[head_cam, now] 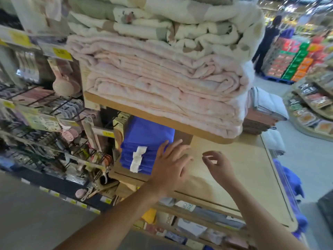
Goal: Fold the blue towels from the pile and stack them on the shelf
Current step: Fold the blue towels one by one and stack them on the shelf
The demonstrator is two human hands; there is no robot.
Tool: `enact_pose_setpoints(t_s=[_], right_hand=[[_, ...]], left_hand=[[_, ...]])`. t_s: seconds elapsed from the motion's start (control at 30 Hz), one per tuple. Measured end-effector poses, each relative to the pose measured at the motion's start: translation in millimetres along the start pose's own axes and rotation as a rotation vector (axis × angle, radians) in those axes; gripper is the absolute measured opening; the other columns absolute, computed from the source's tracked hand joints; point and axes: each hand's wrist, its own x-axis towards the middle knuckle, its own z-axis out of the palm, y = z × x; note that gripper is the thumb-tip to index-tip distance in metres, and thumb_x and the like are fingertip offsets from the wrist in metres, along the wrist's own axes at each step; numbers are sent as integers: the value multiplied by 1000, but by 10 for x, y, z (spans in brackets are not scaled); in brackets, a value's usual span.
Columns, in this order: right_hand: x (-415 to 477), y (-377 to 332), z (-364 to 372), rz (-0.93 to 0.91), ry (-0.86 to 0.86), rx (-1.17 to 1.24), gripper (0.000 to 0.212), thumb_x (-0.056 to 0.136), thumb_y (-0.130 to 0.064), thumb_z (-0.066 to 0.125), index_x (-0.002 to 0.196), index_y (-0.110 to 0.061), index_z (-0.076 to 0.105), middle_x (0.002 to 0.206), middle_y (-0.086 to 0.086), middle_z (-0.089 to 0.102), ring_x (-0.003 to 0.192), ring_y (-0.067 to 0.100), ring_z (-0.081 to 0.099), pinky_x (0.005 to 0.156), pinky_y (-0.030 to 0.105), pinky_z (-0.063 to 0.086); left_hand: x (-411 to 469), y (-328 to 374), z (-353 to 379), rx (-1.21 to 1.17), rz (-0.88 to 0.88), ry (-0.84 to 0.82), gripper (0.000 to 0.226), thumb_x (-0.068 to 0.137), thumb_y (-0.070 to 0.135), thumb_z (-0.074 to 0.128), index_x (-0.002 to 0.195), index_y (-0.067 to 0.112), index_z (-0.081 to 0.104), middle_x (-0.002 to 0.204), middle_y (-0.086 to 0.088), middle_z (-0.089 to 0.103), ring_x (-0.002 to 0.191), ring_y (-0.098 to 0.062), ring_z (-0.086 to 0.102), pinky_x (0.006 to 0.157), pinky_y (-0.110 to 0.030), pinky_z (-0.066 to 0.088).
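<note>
A stack of folded blue towels (144, 147) with white tags sits at the left end of the lower wooden shelf (243, 168). My left hand (171, 166) reaches with spread, straight fingers beside the stack's right edge, fingertips at the top towel. My right hand (219, 166) hovers over the bare shelf board to the right, fingers loosely curled and holding nothing. More loose blue towels (292, 183) hang off the shelf's far right side, partly hidden by its edge.
An upper shelf board (144, 114) carries thick folded pink blankets (162, 83) and cream ones above, overhanging the blue stack. Hook racks of small goods (45, 123) stand left. Folded grey and brown towels (264, 109) lie behind. A person (266, 42) stands in the far aisle.
</note>
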Motion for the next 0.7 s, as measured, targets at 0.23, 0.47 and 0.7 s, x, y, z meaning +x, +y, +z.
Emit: enact_pose_setpoints(t_s=[0.23,0.47,0.7], right_hand=[[-285,899,-913,-22,133,-226,21,90,-24,73,99,-41,66,108,-23,58,87,-2,61,81,17,43],[-386,1761,-1797,65,237,-240,22,88,-17,72,101,-35,69,111,-19,60,109,3,55,95,23,42],[-308,2713,-2453,362,210,-135,26,90,-10,63,106,-29,69,110,-3,69,81,1,62,70,5,40]], left_hand=[[188,635,851,-183,30,-237,34,85,16,51,115,23,65,135,0,58,138,-22,43,115,-43,37],[385,1380,1926,-128,-84,-667,43,97,42,40,137,31,50,153,4,44,144,-16,34,119,-33,23],[636,2138,2604,49,-250,-790,57,95,56,27,148,39,32,164,8,23,155,-19,12,119,-67,-2]])
